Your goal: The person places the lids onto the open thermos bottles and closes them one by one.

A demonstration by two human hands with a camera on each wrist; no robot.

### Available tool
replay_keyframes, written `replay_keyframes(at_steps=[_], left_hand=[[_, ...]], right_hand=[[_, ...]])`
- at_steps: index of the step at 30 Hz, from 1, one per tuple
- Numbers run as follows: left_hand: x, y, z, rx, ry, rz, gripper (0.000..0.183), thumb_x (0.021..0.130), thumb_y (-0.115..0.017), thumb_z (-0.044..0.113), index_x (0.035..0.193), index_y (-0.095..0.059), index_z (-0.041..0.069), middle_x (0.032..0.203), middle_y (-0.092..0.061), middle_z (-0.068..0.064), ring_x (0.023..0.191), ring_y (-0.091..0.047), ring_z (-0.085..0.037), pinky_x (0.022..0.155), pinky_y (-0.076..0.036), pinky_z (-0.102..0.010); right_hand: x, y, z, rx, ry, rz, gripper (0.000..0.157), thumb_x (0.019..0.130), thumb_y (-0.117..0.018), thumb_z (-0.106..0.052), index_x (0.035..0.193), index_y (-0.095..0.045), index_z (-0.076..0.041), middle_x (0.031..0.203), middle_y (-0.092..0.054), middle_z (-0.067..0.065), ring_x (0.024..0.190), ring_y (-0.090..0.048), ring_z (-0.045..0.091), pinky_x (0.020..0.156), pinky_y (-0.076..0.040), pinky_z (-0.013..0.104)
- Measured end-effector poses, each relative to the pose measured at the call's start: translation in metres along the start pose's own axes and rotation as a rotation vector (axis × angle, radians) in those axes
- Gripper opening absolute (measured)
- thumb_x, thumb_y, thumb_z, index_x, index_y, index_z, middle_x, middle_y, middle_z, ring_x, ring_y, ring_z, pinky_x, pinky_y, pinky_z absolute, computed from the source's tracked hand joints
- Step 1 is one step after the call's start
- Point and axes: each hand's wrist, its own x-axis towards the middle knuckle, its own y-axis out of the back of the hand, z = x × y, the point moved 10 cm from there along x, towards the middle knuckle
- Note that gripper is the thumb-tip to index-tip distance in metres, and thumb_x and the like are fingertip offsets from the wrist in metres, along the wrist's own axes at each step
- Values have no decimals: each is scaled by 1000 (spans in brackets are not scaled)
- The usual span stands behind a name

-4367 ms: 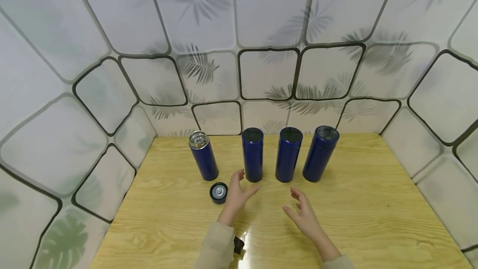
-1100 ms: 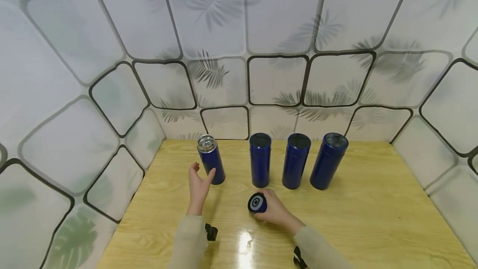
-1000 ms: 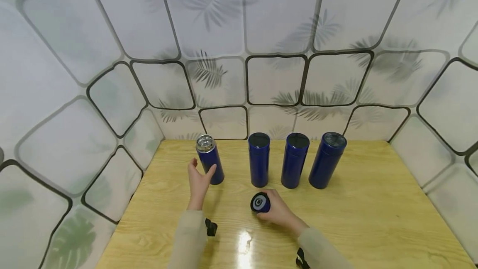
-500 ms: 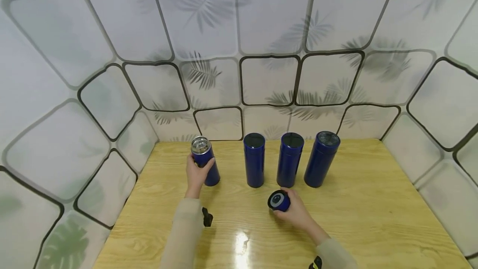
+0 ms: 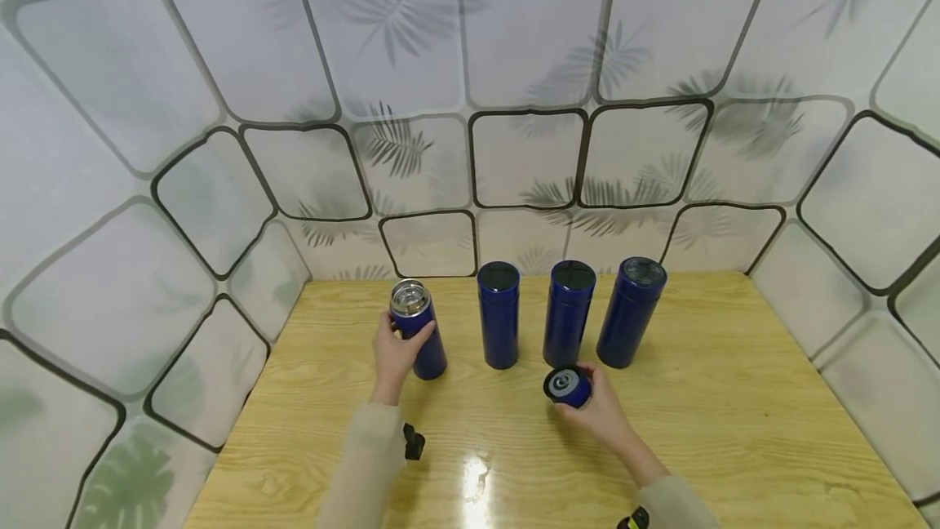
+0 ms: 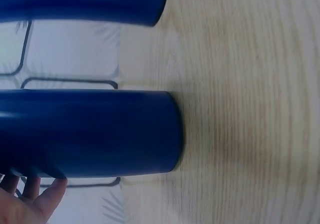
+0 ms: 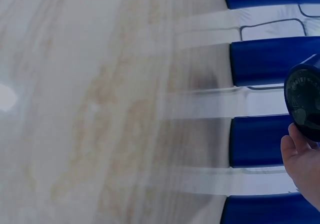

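Observation:
My left hand (image 5: 395, 356) grips a blue, lidless thermos bottle (image 5: 432, 353) at the left end of the row, fingers on one side and thumb on the other. Its bare steel mouth faces up. The left wrist view shows this bottle (image 6: 100, 134) with my fingertips at its side. My right hand (image 5: 604, 415) pinches a blue lid (image 5: 578, 388) in front of the row. The lid is tilted so its grey underside with a round centre faces up toward the head camera. From the right wrist, the lid's dark glossy top (image 7: 302, 102) shows beside my fingers.
Several blue bottles stand in a row: lidded ones at the middle (image 5: 499, 325), right of it (image 5: 565, 321) and far right (image 5: 627, 321). They stand on a wood-grain table (image 5: 734, 398). A patterned wall (image 5: 529, 153) rises behind and at both sides.
The lid lay on the table 4.4 s ago; my right hand has since picked it up and carried it right. My left hand took hold of the open bottle and shifted it slightly right and nearer.

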Motion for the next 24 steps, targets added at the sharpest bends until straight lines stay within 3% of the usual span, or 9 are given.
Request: replay_keyframes(at_steps=[6,9,14,17,24], left_hand=[[-22,-16,13,-13,-22,-63,57,65,-79,24,109,-51,0,101,-56,-15,92,-53,-30,74,-44,-44],[-34,-28,21,-48,-37,-113,59,65,-79,24,111,-50,1,103,-56,-13,94,-52,-29,74,-46,-43],[-54,-46,38,-94,-92,-183,59,65,-79,21,112,-50,0,103,-56,-12,93,-52,-26,72,-46,-40],[-67,-55,53,-119,-120,-219,58,65,-79,16,112,-50,-2,104,-56,-14,92,-52,-28,71,-46,-43],[-97,-63,104,-152,-178,-297,55,65,-77,6,111,-49,-7,101,-56,-17,90,-52,-31,69,-46,-45]], right_hand=[[-2,9,-18,73,141,40,62,66,-75,-8,111,-33,2,107,-45,20,98,-47,30,79,-40,34],[0,11,-22,78,123,29,63,66,-74,-4,113,-31,3,110,-45,20,100,-46,28,79,-40,28],[4,15,-28,82,60,1,66,67,-74,0,117,-32,6,114,-43,19,101,-45,25,83,-39,31],[6,19,-38,77,88,9,65,67,-74,0,118,-35,6,113,-43,17,98,-45,22,82,-39,32],[9,30,-66,24,190,34,64,66,-75,0,119,-39,4,111,-45,15,94,-46,19,78,-42,27]])
